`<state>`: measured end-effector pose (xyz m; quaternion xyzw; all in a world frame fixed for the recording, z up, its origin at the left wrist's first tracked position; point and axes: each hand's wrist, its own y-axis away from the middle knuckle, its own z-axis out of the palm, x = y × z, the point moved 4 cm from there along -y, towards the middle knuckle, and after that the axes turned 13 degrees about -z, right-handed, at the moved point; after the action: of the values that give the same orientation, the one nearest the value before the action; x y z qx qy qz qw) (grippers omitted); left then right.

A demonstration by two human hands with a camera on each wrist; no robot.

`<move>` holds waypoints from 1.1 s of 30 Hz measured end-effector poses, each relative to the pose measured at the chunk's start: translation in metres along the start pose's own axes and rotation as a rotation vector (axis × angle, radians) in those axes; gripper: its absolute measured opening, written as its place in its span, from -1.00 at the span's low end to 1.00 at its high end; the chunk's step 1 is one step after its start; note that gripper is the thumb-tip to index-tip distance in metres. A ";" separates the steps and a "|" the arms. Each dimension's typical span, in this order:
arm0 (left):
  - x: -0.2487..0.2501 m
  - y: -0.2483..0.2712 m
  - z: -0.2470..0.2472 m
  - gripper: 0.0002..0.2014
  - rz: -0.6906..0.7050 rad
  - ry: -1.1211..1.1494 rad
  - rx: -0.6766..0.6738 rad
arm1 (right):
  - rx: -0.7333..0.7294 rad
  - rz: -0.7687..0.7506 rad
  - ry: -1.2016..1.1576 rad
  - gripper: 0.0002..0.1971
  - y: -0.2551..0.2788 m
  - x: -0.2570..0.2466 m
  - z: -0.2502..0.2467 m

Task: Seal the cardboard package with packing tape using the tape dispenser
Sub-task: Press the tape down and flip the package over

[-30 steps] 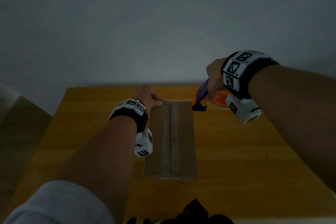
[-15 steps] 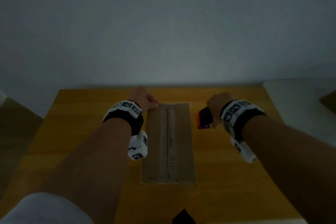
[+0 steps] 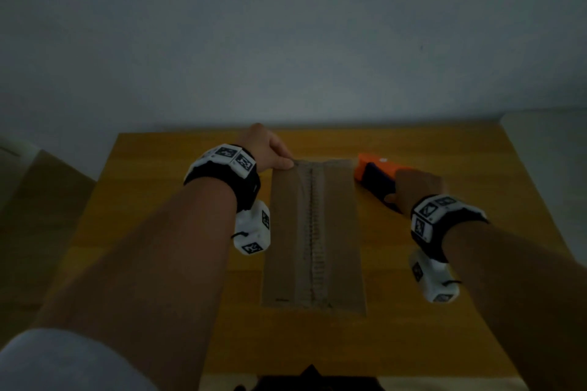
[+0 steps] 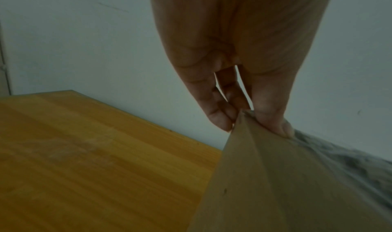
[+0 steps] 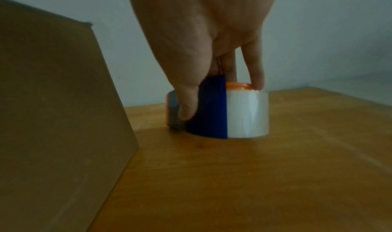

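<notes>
Right hand (image 5: 203, 39) grips tape dispenser (image 5: 216, 111), clear roll only in wrist view | left hand (image 4: 239, 51) pinches cardboard package (image 3: 313, 232) corner

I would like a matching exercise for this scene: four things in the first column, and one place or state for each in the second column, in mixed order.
Column one:
1. cardboard package
2. tape dispenser
3. left hand
4. right hand

Column two:
A. holds the orange and blue tool
B. lies at the middle of the table, tape along its seam
C. pinches the package's far left corner
D. stands on the table, to the right of the package

Right pairs: 1-B, 2-D, 3-C, 4-A
</notes>
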<state>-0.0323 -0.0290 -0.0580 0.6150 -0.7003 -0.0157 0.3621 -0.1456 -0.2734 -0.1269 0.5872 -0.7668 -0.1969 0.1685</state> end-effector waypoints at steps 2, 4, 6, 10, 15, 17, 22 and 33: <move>0.001 0.001 0.000 -0.83 0.008 -0.009 -0.003 | -0.090 -0.035 -0.048 -0.32 0.000 -0.002 0.005; 0.000 0.001 0.000 -0.83 0.014 -0.015 -0.008 | -0.142 -0.058 -0.018 -0.28 0.001 -0.003 0.006; 0.001 0.001 0.000 -0.83 0.007 -0.019 -0.018 | -0.118 -0.049 0.033 -0.62 0.003 -0.001 -0.003; 0.003 -0.001 -0.001 -0.85 -0.014 -0.045 -0.043 | 0.275 -0.216 -0.042 -0.72 0.008 -0.014 -0.071; 0.002 0.001 0.000 -0.89 -0.010 -0.013 -0.029 | 0.174 -0.597 -0.096 -0.66 0.027 -0.096 -0.097; 0.001 0.001 0.000 -0.89 -0.006 -0.006 -0.041 | 0.119 -0.626 -0.045 -0.67 0.026 -0.113 -0.087; 0.003 0.002 0.000 -0.85 -0.012 -0.007 -0.017 | 0.121 -0.503 -0.069 -0.65 0.021 -0.105 -0.096; 0.016 -0.001 -0.008 -0.57 -0.195 -0.260 0.114 | 0.216 -0.200 -0.021 -0.60 0.026 -0.087 -0.095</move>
<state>-0.0266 -0.0393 -0.0446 0.6925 -0.6779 -0.0904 0.2296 -0.0984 -0.1928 -0.0339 0.6735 -0.7228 -0.1350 0.0759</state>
